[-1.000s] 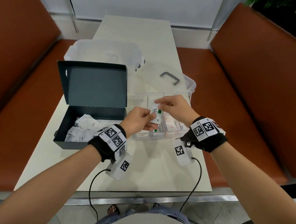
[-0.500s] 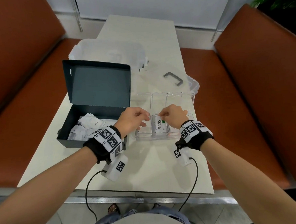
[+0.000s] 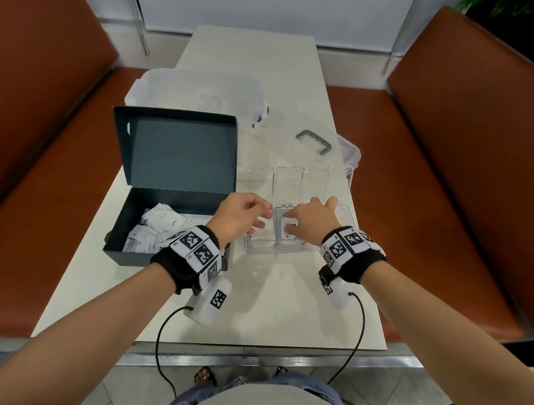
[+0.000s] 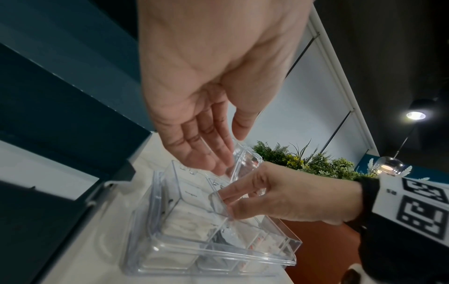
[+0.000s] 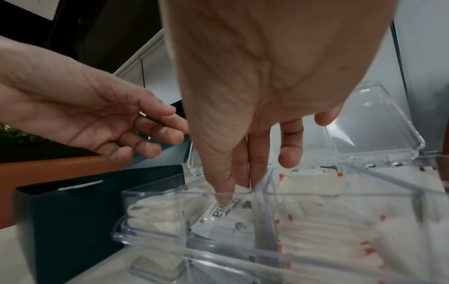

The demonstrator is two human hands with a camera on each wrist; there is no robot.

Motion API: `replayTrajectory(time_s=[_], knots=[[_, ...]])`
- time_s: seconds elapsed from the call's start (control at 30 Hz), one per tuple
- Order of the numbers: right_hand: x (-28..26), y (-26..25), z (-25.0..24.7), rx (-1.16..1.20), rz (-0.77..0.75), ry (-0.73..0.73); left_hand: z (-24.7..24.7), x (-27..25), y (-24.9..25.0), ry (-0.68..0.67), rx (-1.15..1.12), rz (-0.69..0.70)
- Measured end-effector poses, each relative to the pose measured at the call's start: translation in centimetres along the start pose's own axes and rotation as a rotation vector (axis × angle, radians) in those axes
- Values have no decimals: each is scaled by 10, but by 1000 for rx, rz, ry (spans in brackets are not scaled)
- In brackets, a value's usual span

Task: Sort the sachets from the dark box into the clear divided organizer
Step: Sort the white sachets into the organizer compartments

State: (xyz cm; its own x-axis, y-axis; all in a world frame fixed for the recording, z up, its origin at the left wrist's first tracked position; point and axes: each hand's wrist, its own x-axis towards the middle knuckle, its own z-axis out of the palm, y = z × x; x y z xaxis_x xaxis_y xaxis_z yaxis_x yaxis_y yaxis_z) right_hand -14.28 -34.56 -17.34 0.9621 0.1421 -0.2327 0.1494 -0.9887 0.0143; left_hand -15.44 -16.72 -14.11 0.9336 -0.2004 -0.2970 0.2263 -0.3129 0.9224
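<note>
Dark box (image 3: 129,249) sits at table's (image 3: 265,310) left w/ lid upright; loose white sachets (image 3: 164,223) lie jumbled inside, no common heading. Just right of it, touching or nearly so, stands the clear organizer (image 3: 262,251), its small hinged lids raised.

Left hand (image 3: 240,214) hovers over organizer's left compartment, fingers relaxed and slightly bent, holding nothing; wrist view shows fingertips (image 4: 219,167) near a raised lid, contact can't be confirmed.

Right hand (image 3: 311,223) reaches down into the middle near compartment. Extended fingers (image 5: 224,192) press on the Stevia sachet (image 5: 226,215); no curl round it, so no grasp. Sachet lies flat-ish on stack in that compartment, long axis running near-to-far along the compartment; printed word reads along that axis, per head view (image 3: 288,233). Far end hidden under the hand.

Left compartment holds plain white sachets (image 5: 155,213); right compartment holds white sachets w/ red marks (image 5: 325,217).
</note>
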Motion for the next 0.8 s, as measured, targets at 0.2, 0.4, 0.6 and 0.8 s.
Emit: replayTrajectory(time_s=[0.2,0.4,0.6,0.8], knots=[[3,-1,-3,-78,-48,-68,-2,0,0,-3,16,5],[-1,-4,0,-19,-71,32,-7,-1,-3,2,34,20],[-5,-5,-3,-58,-70,44,-12,-2,-6,-5,22,22],[-14,-5,2,-22,-72,177,-15,-5,-5,-13,0,22]])
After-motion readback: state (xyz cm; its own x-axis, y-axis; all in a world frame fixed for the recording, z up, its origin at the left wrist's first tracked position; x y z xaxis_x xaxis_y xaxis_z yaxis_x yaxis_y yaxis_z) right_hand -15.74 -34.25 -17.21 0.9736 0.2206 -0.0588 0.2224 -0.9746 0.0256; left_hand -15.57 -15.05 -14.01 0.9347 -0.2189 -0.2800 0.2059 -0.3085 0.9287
